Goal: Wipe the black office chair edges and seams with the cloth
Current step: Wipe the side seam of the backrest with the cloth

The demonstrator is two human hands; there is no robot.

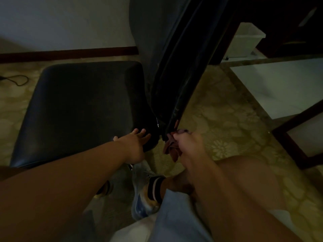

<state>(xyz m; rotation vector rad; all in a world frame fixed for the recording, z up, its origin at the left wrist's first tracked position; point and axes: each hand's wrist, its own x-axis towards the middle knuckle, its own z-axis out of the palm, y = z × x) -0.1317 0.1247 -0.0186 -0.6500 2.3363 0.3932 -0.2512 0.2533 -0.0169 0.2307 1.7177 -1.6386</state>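
The black office chair has a padded seat (83, 105) at left and a tall backrest (176, 58) rising up the middle of the view. My left hand (136, 145) rests with straight fingers on the seat's near right corner. My right hand (188, 145) grips a bunched reddish-brown cloth (172, 148) and holds it against the worn bottom edge of the backrest, where the seams meet.
A patterned yellow-green carpet (218, 123) covers the floor. A white plastic bin (244, 41) stands at the back right beside dark wooden furniture (297, 137). A black cable (15, 80) lies on the floor at far left. My shoe and sock (148, 187) are below the hands.
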